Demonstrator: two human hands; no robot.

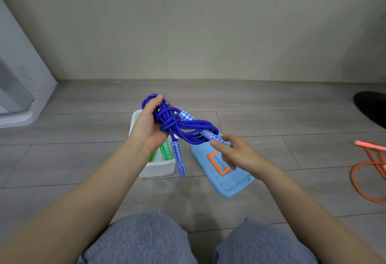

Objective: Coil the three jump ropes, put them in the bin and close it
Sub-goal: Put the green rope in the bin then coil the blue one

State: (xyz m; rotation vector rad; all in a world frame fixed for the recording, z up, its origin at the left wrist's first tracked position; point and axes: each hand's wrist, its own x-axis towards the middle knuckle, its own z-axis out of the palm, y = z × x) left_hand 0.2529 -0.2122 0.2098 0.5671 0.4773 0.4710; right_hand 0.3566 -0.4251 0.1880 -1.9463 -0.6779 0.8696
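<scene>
My left hand (149, 124) grips a coiled blue jump rope (183, 128) above a white bin (158, 168). One blue-and-white patterned handle (178, 157) hangs down from the bundle over the bin's right edge. My right hand (236, 154) pinches the other patterned handle (217, 138), which pokes through the coil. A green jump rope (166, 153) lies inside the bin. The light blue lid (224, 177) with an orange handle lies flat on the floor right of the bin. An uncoiled orange jump rope (367, 171) lies on the floor at the far right.
A white appliance (18, 88) stands at the left against the wall. A dark object (371, 107) sits at the right edge. My knees in grey trousers (146, 240) fill the bottom of the view. Grey plank floor surrounds the bin.
</scene>
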